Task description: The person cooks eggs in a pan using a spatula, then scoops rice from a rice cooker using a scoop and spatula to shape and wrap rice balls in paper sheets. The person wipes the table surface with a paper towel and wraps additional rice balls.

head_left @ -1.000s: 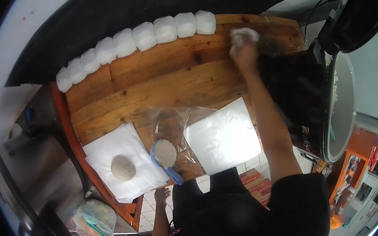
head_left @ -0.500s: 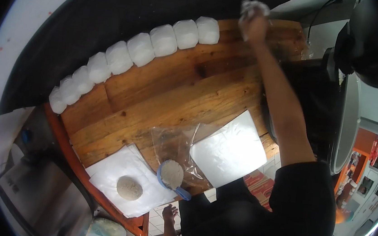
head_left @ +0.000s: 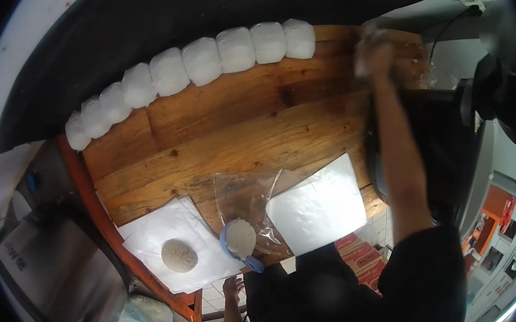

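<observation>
My right hand [head_left: 378,59], blurred by motion, grips a crumpled whitish cloth [head_left: 368,44] at the far right of the wooden table [head_left: 224,127]. Low beside my body, my left hand [head_left: 231,287] hangs below the table's front edge; its fingers are too small to read. Several white wrapped bundles [head_left: 202,61] stand in a row along the back edge. A pale round lump [head_left: 179,256] lies on white paper sheets [head_left: 200,242]. Next to it is a blue scoop [head_left: 252,263] filled with a pale grainy mass [head_left: 240,238].
A clear plastic bag [head_left: 236,196] lies beside a second stack of white sheets [head_left: 322,207]. A large black container [head_left: 428,140] stands at the right. Metal equipment [head_left: 62,260] is at the lower left, and red boxes [head_left: 360,261] are under the table.
My right hand has moved with the cloth toward the right end of the table, and its forearm has shifted right. The camera view has shifted a little. My left hand stays low.
</observation>
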The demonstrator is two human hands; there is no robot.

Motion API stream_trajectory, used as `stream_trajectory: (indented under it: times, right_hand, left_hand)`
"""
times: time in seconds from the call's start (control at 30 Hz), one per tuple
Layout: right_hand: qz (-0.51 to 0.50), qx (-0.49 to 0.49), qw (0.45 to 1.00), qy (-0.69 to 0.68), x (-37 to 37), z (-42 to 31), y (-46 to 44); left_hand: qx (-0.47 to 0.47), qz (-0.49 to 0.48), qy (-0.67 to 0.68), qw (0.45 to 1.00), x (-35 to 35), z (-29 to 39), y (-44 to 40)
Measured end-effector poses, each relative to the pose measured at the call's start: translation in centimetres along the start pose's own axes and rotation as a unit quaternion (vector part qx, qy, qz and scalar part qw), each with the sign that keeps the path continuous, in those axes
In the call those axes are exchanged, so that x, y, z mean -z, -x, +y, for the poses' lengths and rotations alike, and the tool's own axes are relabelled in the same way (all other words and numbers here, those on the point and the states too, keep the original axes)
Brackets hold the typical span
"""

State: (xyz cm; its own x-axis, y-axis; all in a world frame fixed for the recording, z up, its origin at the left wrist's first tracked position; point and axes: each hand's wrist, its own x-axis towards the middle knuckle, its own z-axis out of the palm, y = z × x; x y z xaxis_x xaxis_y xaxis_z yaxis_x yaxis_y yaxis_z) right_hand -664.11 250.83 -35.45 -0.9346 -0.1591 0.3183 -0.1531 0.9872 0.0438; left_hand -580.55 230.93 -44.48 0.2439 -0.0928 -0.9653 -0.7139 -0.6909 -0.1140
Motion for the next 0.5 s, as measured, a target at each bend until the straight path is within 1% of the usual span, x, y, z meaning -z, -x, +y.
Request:
stream_trajectory:
  times: [0.03,0.07,0.13,0.17,0.2,0.23,0.27,0.33,0.37,0.4,0.43,0.47,0.5]
  right_hand:
    - [0.037,0.045,0.996,-0.064,0.4,-2.6,3.6]
    - [0.107,0.109,0.976,-0.154,0.9,-4.1,6.6]
    - [0.108,0.063,0.992,-0.029,-1.9,-1.6,6.2]
    - [0.108,0.041,0.993,0.031,-3.3,0.3,4.7]
    - [-0.004,-0.025,0.989,0.145,-5.5,3.2,1.7]
    - [-0.119,-0.091,0.955,0.255,-7.2,5.8,0.0]
    - [-0.090,-0.130,0.971,0.179,-5.8,6.7,-1.6]
    - [-0.080,-0.145,0.977,0.131,-2.6,6.5,-3.8]
    - [-0.093,-0.120,0.975,0.160,-1.7,5.8,-4.9]
    - [-0.104,-0.095,0.971,0.192,-0.2,4.5,-5.2]
    - [-0.021,-0.063,0.996,0.053,0.6,2.8,-3.6]
    - [0.067,-0.027,0.993,-0.092,2.5,-0.6,-1.0]
    - [0.083,0.015,0.978,-0.190,2.4,-3.5,2.2]
  left_hand:
    - [-0.004,0.002,0.006,1.000,-0.4,0.4,0.1]
    - [-0.017,-0.014,0.009,1.000,-0.5,0.8,0.4]
    - [-0.048,-0.040,0.028,0.998,-1.3,2.0,0.9]
    - [-0.080,-0.053,0.037,0.995,-2.1,2.8,0.7]
    - [-0.102,-0.060,0.038,0.992,-1.7,2.6,1.2]
    - [-0.125,-0.065,0.036,0.989,-0.4,2.2,1.9]
    - [-0.113,-0.036,0.057,0.991,-0.7,2.2,1.6]
    - [-0.080,0.028,0.084,0.993,1.2,1.0,1.8]
    - [-0.071,0.047,0.094,0.992,1.7,-0.1,1.4]
    - [-0.059,0.032,0.066,0.996,2.1,-1.2,1.4]
    - [-0.049,0.016,0.038,0.998,2.5,-2.1,1.2]
    - [-0.042,0.000,0.014,0.999,2.2,-2.3,1.3]
    - [-0.035,-0.013,-0.010,0.999,2.0,-2.2,1.4]
